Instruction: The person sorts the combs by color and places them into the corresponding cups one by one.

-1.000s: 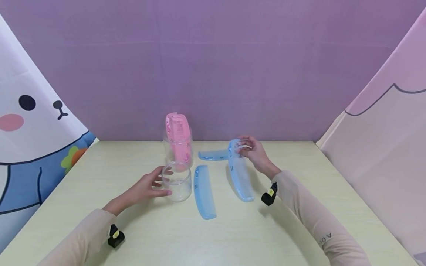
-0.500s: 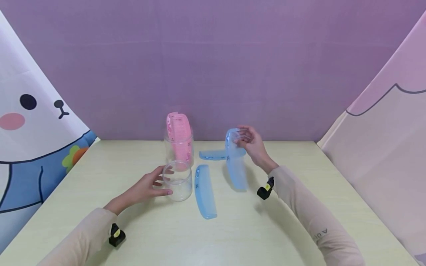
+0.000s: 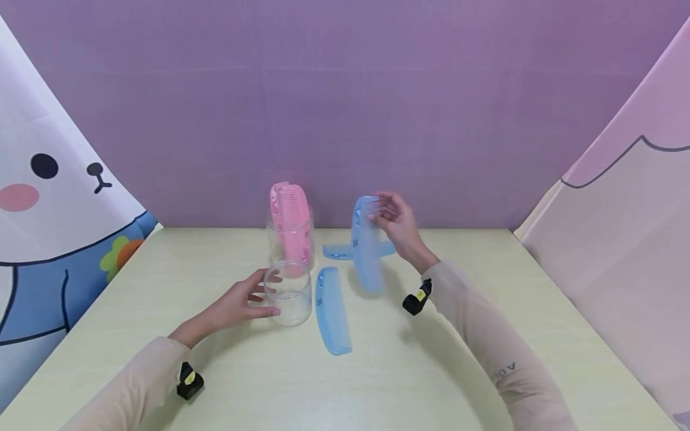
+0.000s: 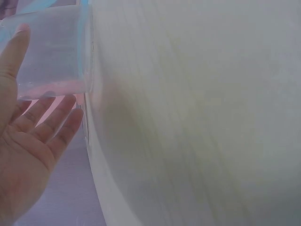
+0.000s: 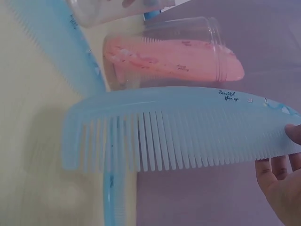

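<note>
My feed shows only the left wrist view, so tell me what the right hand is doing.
Observer: The right hand pinches one end of a blue comb, raised above the table.
Operator: Count the other blue combs for me.
Observer: Two, both lying on the table: a near comb and a far comb.
Operator: Now say where the pink combs are.
Observer: The pink combs stand in a second clear container, farther back than the one at your left hand.
</note>
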Action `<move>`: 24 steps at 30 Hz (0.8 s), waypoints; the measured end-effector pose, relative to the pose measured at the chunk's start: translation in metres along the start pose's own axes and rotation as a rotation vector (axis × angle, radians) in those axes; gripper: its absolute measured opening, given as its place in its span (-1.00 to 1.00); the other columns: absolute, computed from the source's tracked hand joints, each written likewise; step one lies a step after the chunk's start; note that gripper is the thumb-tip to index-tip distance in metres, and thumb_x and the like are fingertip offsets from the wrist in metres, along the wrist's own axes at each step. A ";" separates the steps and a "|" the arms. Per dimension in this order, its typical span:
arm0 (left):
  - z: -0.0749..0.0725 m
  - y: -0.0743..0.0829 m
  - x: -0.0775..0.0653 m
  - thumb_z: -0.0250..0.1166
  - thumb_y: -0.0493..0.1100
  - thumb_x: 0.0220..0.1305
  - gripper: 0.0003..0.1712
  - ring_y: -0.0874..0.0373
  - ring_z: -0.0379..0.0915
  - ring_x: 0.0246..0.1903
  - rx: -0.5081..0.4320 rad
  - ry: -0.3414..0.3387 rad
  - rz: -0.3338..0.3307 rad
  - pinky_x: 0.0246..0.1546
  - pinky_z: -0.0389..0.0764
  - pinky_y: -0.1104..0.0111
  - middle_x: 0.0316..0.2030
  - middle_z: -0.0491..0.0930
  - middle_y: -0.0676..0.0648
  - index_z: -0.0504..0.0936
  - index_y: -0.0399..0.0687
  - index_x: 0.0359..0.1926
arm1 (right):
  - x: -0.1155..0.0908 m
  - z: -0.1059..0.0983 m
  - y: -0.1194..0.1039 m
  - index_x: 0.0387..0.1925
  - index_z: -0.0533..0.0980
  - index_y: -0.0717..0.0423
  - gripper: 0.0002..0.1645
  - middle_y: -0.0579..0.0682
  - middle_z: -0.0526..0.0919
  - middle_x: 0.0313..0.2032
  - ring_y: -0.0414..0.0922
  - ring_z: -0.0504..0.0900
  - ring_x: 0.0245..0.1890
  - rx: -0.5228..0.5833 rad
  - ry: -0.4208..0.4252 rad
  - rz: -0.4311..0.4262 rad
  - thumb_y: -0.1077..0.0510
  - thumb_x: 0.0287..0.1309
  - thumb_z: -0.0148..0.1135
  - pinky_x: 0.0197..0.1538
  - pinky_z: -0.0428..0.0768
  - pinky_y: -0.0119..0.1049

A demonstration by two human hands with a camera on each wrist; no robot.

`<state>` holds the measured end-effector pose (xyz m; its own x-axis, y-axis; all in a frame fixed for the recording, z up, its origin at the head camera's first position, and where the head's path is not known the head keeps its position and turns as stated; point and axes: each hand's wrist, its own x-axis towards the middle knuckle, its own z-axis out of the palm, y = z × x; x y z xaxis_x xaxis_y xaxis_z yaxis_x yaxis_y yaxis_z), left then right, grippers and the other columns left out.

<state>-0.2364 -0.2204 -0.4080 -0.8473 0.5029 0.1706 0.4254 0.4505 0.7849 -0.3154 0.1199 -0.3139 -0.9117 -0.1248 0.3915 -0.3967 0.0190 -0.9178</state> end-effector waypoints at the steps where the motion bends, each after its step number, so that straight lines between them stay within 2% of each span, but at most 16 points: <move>1: 0.000 0.000 0.000 0.41 -0.03 -0.03 -0.12 -0.19 0.43 0.05 0.001 0.000 -0.003 -0.06 0.57 0.04 0.17 0.35 -0.29 0.18 -0.13 0.26 | 0.001 0.002 -0.002 0.07 0.37 0.19 -0.46 0.02 0.51 -0.12 -0.13 0.53 -0.16 0.002 0.003 0.005 0.47 0.01 0.18 -0.04 0.57 -0.33; 7: 0.000 0.000 0.001 0.41 -0.03 -0.03 -0.11 -0.18 0.43 0.05 0.009 0.001 -0.010 -0.05 0.57 0.05 0.18 0.35 -0.29 0.17 -0.11 0.27 | 0.009 0.015 -0.011 0.09 0.34 0.23 -0.43 0.06 0.51 -0.08 -0.09 0.54 -0.12 0.025 0.026 0.025 0.49 -0.01 0.19 -0.01 0.57 -0.33; 15: 0.000 0.001 0.001 0.41 -0.04 -0.03 -0.12 -0.17 0.43 0.05 0.005 0.000 -0.015 -0.06 0.57 0.06 0.19 0.34 -0.28 0.17 -0.11 0.27 | 0.017 0.031 -0.025 0.07 0.34 0.21 -0.44 -0.03 0.53 -0.15 -0.12 0.55 -0.14 0.092 0.021 -0.045 0.49 -0.01 0.19 0.00 0.57 -0.25; 24: 0.000 0.000 0.001 0.41 -0.03 -0.03 -0.11 -0.16 0.44 0.04 0.003 -0.003 -0.006 -0.06 0.58 0.07 0.18 0.36 -0.26 0.16 -0.14 0.28 | 0.022 0.049 -0.045 0.03 0.35 0.19 -0.48 -0.02 0.55 -0.13 -0.14 0.56 -0.19 0.167 0.028 -0.112 0.48 0.00 0.20 -0.03 0.58 -0.27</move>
<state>-0.2375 -0.2202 -0.4078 -0.8487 0.5028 0.1642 0.4215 0.4553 0.7842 -0.3127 0.0679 -0.2670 -0.8663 -0.0896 0.4914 -0.4747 -0.1584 -0.8658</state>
